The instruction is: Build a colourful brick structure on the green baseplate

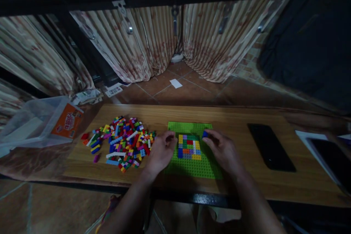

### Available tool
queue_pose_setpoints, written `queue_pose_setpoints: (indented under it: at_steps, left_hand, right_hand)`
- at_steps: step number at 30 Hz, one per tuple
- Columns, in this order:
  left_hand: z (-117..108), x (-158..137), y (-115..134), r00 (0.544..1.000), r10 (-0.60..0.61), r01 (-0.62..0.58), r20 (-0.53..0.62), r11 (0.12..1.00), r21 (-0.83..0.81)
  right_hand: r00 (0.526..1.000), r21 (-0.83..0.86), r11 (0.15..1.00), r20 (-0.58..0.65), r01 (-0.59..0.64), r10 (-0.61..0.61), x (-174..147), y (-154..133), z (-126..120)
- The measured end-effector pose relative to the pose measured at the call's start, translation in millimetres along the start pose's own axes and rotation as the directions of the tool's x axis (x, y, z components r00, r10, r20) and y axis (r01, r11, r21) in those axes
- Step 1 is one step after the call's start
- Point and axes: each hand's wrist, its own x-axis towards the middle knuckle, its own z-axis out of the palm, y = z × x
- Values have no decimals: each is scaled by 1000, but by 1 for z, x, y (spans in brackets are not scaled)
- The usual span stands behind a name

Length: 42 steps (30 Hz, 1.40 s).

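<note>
Brick (pixel 205 134), small and blue, sits pinched in the right hand (pixel 221 149) over the green baseplate (pixel 192 170), beside the multicoloured build (pixel 188 147); whether the curled left hand (pixel 162 150) grips anything is unclear.

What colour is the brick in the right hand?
The brick is blue; the head view shows it.

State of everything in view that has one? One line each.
Left hand: fingers curled beside the brick patch; grip unclear.
Right hand: pinching a blue brick.
Blue brick: held, off the patch.
Baseplate: flat on table, partly covered.
Brick patch: multicoloured, set on baseplate.
Brick pile: loose, spread out.
Black slab: lying flat, dark.
Curtains: hanging in folds.
</note>
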Motion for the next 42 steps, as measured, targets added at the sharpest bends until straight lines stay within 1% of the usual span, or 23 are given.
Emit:
queue_pose_setpoints:
  at_steps: [2, 4, 6, 9, 12, 16, 20, 23, 27, 31, 36, 39, 41, 42]
  left_hand:
    - [4, 0, -1, 999, 53, -53, 0, 992, 113]
    - [7, 0, 0, 995, 103, -100, -5, 976, 192]
    - [9, 1, 3, 993, 122, -118, -2, 964, 237]
    - [12, 1, 9, 993, 115, -117, 27, 951, 285]
    - [15, 0, 12, 983, 164, -184, 87, 924, 334]
    - [23, -3, 10, 939, 271, -337, 213, 849, 408]
    - [30, -5, 3, 883, 343, -466, 322, 725, 507]
    - [33, -6, -1, 849, 368, -527, 379, 648, 549]
    - [36, -8, -1, 837, 350, -545, 420, 593, 593]
    - [38, -11, 3, 852, 316, -523, 419, 565, 638]
    - [44, -13, 6, 876, 264, -481, 404, 555, 679]
    - [46, -17, 9, 894, 237, -446, 380, 558, 700]
    - [47, -20, 9, 898, 241, -439, 369, 559, 704]
    - [47, -21, 8, 892, 253, -451, 375, 558, 697]
  right_hand:
    - [998, 9, 1000, 50, 29, -30, 0, -3, 3]
    - [993, 6, 998, 97, 60, -60, 0, -6, 5]
    - [988, -8, 996, 128, 94, -92, 0, -8, 7]
    - [979, -37, 988, 143, 152, -145, -1, -7, 8]
    - [973, -60, 980, 152, 187, -177, -1, -4, 8]
    - [968, -65, 977, 160, 205, -193, 0, -3, 10]
    - [971, -49, 980, 157, 192, -183, 2, -2, 11]
    - [972, -32, 983, 155, 182, -175, 4, -1, 11]
    - [968, -18, 983, 179, 180, -174, 8, -1, 11]
    - [970, -13, 985, 177, 174, -169, 9, -2, 11]
    - [973, -4, 990, 183, 144, -141, 11, -1, 13]
    - [968, 5, 988, 199, 152, -150, 8, 4, 14]
    - [967, 15, 986, 196, 165, -165, 4, 10, 17]
    - [972, 4, 987, 168, 163, -162, 2, 14, 18]
